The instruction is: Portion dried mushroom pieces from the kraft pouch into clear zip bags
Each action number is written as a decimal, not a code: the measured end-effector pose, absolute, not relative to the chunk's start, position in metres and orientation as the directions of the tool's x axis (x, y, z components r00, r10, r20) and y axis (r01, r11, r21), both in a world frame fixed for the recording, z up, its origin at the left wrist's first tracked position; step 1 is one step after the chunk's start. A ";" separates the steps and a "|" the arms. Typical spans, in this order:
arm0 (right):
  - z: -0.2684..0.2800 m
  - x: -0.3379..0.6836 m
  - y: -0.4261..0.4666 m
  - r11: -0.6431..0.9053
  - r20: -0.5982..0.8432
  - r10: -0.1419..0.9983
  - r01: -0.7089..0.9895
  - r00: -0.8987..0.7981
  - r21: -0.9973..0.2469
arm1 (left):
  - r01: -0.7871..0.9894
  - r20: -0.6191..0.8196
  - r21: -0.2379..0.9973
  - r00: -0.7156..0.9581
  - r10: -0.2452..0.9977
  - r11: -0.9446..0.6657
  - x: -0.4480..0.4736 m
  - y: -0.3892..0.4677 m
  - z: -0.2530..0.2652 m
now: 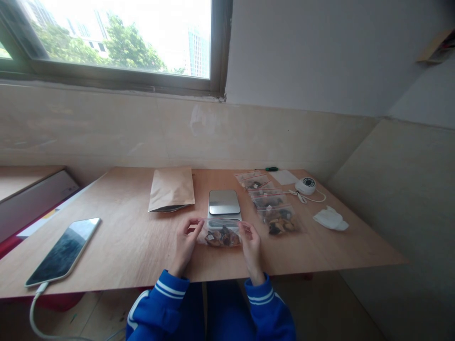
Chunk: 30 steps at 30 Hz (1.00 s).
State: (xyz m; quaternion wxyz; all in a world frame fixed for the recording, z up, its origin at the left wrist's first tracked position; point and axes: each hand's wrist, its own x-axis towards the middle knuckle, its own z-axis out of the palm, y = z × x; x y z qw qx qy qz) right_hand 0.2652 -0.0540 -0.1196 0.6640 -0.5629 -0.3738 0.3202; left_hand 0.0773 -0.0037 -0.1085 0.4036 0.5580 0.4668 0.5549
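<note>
Fingers of the left hand (pixel 185 239) and right hand (pixel 250 237) pinch opposite sides of the clear zip bag (pixel 221 232) at the kitchen scale's (pixel 224 202) near edge; if unsealed, uneven pulling could spill its dried brown pieces (pixel 223 237).

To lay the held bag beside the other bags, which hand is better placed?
Probably the right hand: it grips the bag at its right side, and the other bags lie nearer it than the left hand.
</note>
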 end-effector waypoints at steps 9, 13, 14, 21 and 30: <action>-0.119 0.265 -0.056 0.161 0.163 0.822 0.052 0.546 -0.986 | 0.088 0.219 0.973 -0.058 0.974 -0.213 0.078 -0.005 -0.104; -0.119 0.264 -0.057 0.163 0.165 0.807 0.054 0.567 -0.985 | 0.107 0.227 0.970 -0.057 0.972 -0.220 0.078 -0.006 -0.101; -0.119 0.264 -0.057 0.163 0.167 0.805 0.060 0.570 -0.985 | 0.107 0.230 0.969 -0.057 0.971 -0.223 0.078 -0.006 -0.101; -0.122 0.265 -0.056 0.162 0.181 0.803 0.084 0.567 -0.983 | 0.104 0.256 0.963 -0.064 0.965 -0.248 0.077 -0.006 -0.102; -0.113 0.262 -0.059 0.256 0.482 0.671 0.434 0.564 -0.864 | 0.134 0.346 0.932 -0.058 0.936 -0.337 0.078 -0.008 -0.101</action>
